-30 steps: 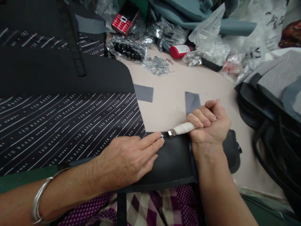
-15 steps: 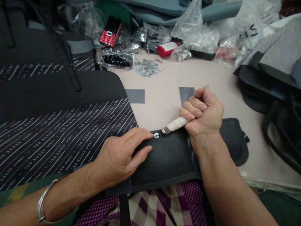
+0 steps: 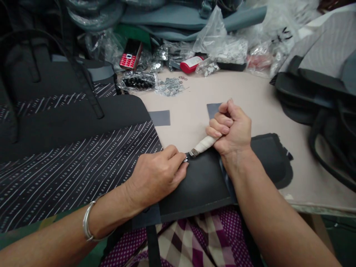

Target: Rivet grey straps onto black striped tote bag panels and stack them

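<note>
My left hand [image 3: 161,172] is closed in a pinch at the edge of a black panel [image 3: 197,181]. A small shiny metal washer [image 3: 185,160] shows at its thumb and fingertip, partly hidden by them. My right hand [image 3: 232,128] is wrapped in a fist around a hand tool [image 3: 205,144] with a white-wrapped handle and a short metal end. That metal end points left and down, close to the washer and the panel's upper edge. Whether it touches the panel, I cannot tell.
Striped printed fabric [image 3: 83,167] and black bag pieces [image 3: 116,111] cover the left. Loose metal discs [image 3: 171,87], a red phone [image 3: 130,55], a red bottle [image 3: 191,64] and plastic bags [image 3: 230,50] lie behind. More black pieces [image 3: 297,92] are stacked at right.
My left thumb and fingers have come together on the washer, which lay uncovered on the panel before. My right hand still grips the tool in much the same place. The view has shifted slightly.
</note>
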Action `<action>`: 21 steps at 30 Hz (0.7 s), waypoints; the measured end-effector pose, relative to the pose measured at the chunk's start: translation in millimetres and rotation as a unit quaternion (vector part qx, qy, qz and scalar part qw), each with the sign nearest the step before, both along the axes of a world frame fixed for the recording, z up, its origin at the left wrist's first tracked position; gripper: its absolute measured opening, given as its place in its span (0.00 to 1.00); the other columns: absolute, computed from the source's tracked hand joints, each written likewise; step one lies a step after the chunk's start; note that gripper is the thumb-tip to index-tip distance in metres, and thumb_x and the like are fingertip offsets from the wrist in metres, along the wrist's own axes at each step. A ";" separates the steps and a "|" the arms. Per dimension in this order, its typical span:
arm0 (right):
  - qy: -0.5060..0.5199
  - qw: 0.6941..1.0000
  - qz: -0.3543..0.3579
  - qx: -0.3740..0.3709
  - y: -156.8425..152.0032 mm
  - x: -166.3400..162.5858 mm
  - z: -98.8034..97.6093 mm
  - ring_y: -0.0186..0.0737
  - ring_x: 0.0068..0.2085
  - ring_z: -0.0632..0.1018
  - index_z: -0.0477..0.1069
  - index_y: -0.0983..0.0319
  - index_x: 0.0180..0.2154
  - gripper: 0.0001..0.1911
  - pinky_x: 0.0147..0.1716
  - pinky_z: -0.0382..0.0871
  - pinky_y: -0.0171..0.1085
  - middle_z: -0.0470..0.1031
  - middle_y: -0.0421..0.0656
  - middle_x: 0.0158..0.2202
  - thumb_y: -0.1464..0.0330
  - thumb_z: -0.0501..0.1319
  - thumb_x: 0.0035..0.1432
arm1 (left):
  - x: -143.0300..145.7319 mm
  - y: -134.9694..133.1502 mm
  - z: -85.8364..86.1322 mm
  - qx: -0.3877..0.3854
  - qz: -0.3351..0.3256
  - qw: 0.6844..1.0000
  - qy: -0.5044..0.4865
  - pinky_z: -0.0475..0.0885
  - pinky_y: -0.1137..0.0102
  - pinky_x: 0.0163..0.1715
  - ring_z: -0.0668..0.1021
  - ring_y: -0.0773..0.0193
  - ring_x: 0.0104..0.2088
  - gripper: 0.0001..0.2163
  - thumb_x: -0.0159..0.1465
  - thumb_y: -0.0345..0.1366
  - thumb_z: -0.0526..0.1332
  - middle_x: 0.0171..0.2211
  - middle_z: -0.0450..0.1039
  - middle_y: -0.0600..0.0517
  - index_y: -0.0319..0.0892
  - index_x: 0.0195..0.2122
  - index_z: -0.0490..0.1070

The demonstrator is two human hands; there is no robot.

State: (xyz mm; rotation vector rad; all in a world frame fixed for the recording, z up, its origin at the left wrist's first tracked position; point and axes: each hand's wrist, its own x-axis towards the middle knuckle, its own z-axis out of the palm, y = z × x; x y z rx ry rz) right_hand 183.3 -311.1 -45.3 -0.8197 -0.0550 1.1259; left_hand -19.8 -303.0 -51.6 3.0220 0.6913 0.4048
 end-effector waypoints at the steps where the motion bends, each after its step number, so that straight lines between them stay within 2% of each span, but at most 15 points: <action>1: 0.003 1.000 0.001 -0.001 0.0 0.0 0.4 0.24 0.10 0.49 0.66 0.61 0.21 0.21 0.08 0.46 0.26 0.46 0.26 0.10 0.60 0.60 0.65 | 0.8 0.2 0.3 0.002 -0.002 1.000 0.000 0.63 0.71 0.17 0.78 0.65 0.25 0.09 0.68 0.36 0.57 0.32 0.77 0.52 0.42 0.38 0.76; 7: 0.018 1.000 0.006 -0.004 0.0 0.3 1.5 0.25 0.10 0.49 0.66 0.62 0.22 0.23 0.09 0.46 0.26 0.46 0.27 0.10 0.60 0.56 0.68 | 5.2 4.6 2.7 -0.081 0.034 0.996 -0.001 0.67 0.72 0.23 0.77 0.66 0.27 0.06 0.65 0.35 0.59 0.32 0.76 0.52 0.41 0.36 0.75; 11: 0.021 1.000 0.011 -0.003 0.5 0.4 1.1 0.24 0.10 0.49 0.67 0.62 0.22 0.22 0.09 0.46 0.26 0.46 0.26 0.10 0.60 0.57 0.67 | 7.3 6.4 4.1 -0.114 0.050 0.992 0.010 0.69 0.72 0.26 0.76 0.65 0.28 0.05 0.64 0.34 0.59 0.32 0.76 0.51 0.40 0.35 0.73; 17: 0.032 0.999 0.010 -0.012 0.4 -0.5 4.2 0.24 0.10 0.49 0.66 0.62 0.22 0.24 0.09 0.46 0.26 0.46 0.28 0.11 0.63 0.51 0.71 | 4.6 9.0 -5.8 -0.115 0.020 0.992 -0.043 0.69 0.72 0.26 0.75 0.66 0.27 0.03 0.63 0.32 0.59 0.31 0.74 0.52 0.40 0.34 0.73; 21: 0.036 0.999 0.011 -0.023 0.3 -1.0 6.6 0.24 0.10 0.49 0.66 0.62 0.22 0.24 0.10 0.46 0.26 0.47 0.28 0.11 0.63 0.51 0.71 | 1.2 10.2 -12.7 -0.101 -0.012 0.991 -0.085 0.70 0.71 0.27 0.77 0.66 0.28 0.04 0.64 0.31 0.60 0.30 0.74 0.52 0.38 0.34 0.73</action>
